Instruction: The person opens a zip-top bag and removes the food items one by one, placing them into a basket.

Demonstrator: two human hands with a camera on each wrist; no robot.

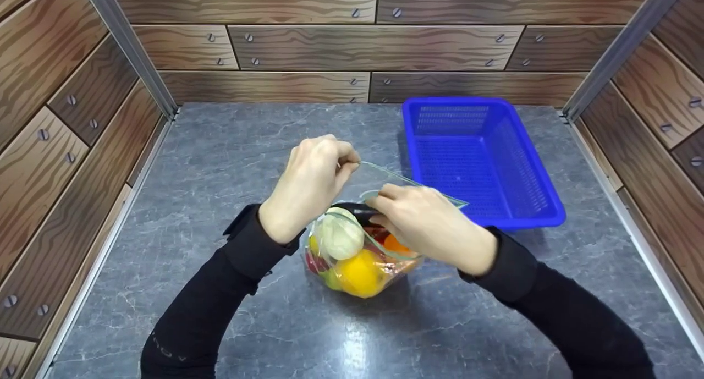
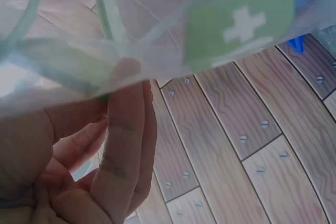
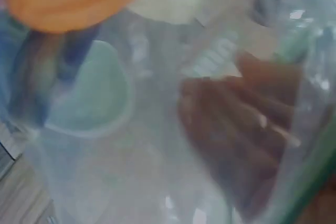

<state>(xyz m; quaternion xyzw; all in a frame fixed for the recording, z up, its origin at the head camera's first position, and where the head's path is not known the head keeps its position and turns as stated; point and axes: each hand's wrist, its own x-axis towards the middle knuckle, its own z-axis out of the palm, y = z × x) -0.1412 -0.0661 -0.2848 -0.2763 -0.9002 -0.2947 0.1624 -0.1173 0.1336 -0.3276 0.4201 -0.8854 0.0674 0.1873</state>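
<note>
Grey marbled tabletop (image 1: 242, 142), wood-print walls (image 1: 308, 48), fruit-filled clear bag (image 1: 388, 268)

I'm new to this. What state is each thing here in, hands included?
Clear bag: open-mouthed, loaded
Left hand: pinching the bag's edge
Right hand: fingers curled, gripping the bag
Yellow fruit: inside the bag
Pale round item: inside, above the yellow fruit
Blue basket: upright, open-topped

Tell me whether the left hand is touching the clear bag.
Touching. The head view shows the left hand pinching the clear bag at its rim, between thumb and fingertips.
</note>
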